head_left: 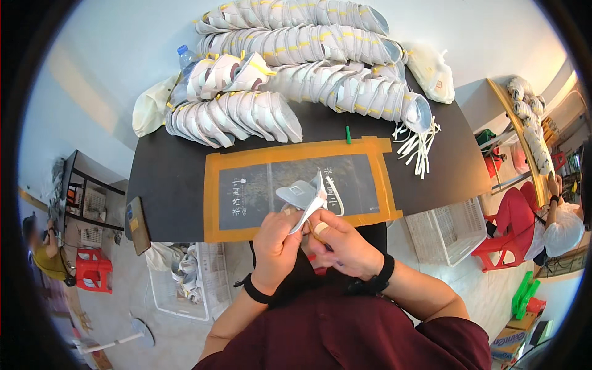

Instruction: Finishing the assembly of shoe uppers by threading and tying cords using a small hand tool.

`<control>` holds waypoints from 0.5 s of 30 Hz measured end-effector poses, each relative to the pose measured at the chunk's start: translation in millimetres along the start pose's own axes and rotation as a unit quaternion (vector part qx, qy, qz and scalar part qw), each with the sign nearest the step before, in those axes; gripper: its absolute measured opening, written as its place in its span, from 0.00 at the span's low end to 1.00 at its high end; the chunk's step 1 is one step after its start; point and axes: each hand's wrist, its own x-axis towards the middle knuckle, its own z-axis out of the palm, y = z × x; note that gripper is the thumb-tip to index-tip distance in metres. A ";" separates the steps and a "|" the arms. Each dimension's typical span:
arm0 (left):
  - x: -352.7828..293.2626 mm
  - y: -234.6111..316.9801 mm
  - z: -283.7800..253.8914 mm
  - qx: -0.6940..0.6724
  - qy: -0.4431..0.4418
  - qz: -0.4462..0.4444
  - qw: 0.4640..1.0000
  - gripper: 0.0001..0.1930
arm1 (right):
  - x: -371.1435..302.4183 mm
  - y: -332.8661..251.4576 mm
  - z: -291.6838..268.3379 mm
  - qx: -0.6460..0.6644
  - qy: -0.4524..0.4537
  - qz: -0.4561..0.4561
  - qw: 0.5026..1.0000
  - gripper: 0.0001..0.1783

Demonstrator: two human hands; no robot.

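Note:
Over the near edge of the table, a grey-white shoe upper (pixel 299 194) is held up, its tongue end pointing away from me. My left hand (pixel 275 245) is closed on its near left side. The fingers of my right hand (pixel 345 245) are pinched together at the upper's near right edge, and tape is wrapped round one finger. A white shoelace (pixel 336 196) loops out from the upper on the right. Whether my right fingertips also grip the lace is hidden. Beneath lies a dark printed mat (pixel 246 179) edged with yellow-brown tape.
Long nested rows of shoe uppers (pixel 345 89) fill the table's back. White laces (pixel 419 148) hang beside them. A green-handled tool (pixel 348 134) and a phone (pixel 138 225) lie on the table (pixel 431 179). White crates (pixel 441 231) stand below. Two other people sit far off on either side.

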 end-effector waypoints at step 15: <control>-3.4 3.7 -3.3 0.102 -0.022 0.024 0.994 0.11 | -12.5 16.4 2.9 -0.095 0.041 -0.034 0.994 0.12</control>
